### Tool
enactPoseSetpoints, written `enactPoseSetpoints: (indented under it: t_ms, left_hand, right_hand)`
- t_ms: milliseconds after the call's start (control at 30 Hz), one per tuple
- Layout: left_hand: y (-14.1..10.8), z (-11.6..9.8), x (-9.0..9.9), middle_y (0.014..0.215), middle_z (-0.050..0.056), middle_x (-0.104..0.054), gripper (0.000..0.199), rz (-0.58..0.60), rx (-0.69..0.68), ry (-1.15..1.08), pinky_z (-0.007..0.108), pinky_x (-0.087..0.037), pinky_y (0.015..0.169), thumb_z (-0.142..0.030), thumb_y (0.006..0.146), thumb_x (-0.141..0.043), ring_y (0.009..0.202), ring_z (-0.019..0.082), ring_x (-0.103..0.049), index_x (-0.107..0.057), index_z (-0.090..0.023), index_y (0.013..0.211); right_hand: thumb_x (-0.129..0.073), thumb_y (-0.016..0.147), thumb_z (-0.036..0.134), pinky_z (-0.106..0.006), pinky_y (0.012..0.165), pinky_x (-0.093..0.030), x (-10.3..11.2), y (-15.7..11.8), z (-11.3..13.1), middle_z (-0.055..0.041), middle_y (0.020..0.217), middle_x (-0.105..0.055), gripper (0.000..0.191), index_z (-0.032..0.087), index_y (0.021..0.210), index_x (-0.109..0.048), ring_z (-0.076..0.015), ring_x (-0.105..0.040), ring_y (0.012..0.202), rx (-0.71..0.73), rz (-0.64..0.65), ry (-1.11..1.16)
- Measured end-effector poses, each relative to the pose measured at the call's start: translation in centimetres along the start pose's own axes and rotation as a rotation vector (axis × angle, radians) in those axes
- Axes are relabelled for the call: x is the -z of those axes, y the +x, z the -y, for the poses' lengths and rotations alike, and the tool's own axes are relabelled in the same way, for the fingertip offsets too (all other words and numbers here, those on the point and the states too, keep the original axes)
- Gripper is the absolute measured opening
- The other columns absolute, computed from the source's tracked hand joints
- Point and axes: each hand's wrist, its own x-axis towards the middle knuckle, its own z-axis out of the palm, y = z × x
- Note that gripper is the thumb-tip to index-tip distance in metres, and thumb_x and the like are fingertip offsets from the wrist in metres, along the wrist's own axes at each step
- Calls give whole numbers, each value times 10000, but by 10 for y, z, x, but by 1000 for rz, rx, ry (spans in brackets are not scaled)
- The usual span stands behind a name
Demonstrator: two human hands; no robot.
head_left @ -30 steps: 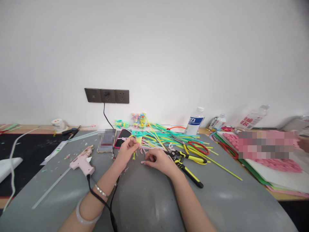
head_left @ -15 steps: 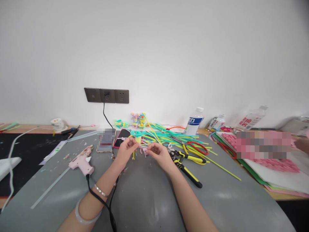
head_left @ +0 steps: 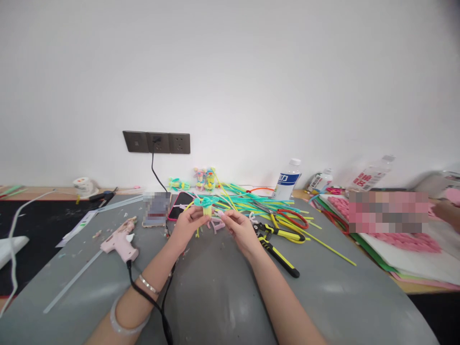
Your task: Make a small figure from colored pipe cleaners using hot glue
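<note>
Between the fingers of my left hand [head_left: 186,229] is a small pipe-cleaner figure [head_left: 206,207], teal on top with a yellow body. My right hand [head_left: 243,233] pinches a little pale piece [head_left: 220,213] just to the right of the figure; its exact kind is too small to make out. Below and between my fingertips, bent lilac pipe-cleaner pieces [head_left: 216,227] show. Behind my hands lies a loose heap of teal and yellow pipe cleaners [head_left: 247,203]. Wire pliers [head_left: 282,258] with yellow-black handles rest right of my right hand, beside red-handled scissors [head_left: 296,218].
At left lies a pink glue gun [head_left: 120,243], its black cord running under my left forearm. A phone [head_left: 181,203] is behind my left hand. Finished-looking pipe-cleaner figures [head_left: 204,178] stand by the wall. A bottle [head_left: 287,181] stands behind the heap; another person's hand [head_left: 447,211] is far right.
My right hand has turned and now holds the pale piece up beside the figure. The figure's yellow body shows more clearly in my left hand. The view has shifted slightly.
</note>
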Motion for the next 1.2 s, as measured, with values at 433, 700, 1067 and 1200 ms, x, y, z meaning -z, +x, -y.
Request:
enactPoseSetpoints:
  t_ms: [433, 700, 1067, 1200]
  left_hand:
    - [-2, 0, -3, 925, 83, -772, 416, 44, 120, 37, 304, -541, 739, -426, 638, -832, 794, 203, -704, -731, -152, 935]
    - [-2, 0, -2, 914, 82, -773, 402, 67, 97, 108, 280, -519, 692, -423, 678, -801, 781, 204, -699, -742, -163, 978]
    - [-1, 3, 1, 972, 90, -765, 403, 94, 71, 169, 277, -501, 669, -432, 708, -772, 790, 208, -684, -750, -169, 1012]
    - [-1, 4, 1, 936, 85, -768, 382, 73, 55, 176, 289, -510, 668, -420, 701, -776, 783, 212, -682, -753, -171, 989]
  right_hand:
    - [-822, 546, 552, -237, 453, -230, -6, 0, 0, 69, 482, -430, 431, 196, 642, -600, -75, -313, 450, -20, 0, -12]
    - [-809, 584, 524, -243, 471, -239, -3, 1, -1, 48, 533, -482, 388, 190, 646, -621, -78, -318, 475, 1, -34, -14]
    - [-810, 592, 527, -244, 462, -195, -2, -1, -1, 75, 463, -399, 399, 190, 615, -597, -73, -280, 449, -14, -24, -42]
    - [-805, 599, 533, -243, 459, -197, -2, -1, 1, 77, 460, -387, 404, 192, 604, -588, -73, -271, 449, -14, -28, -44]
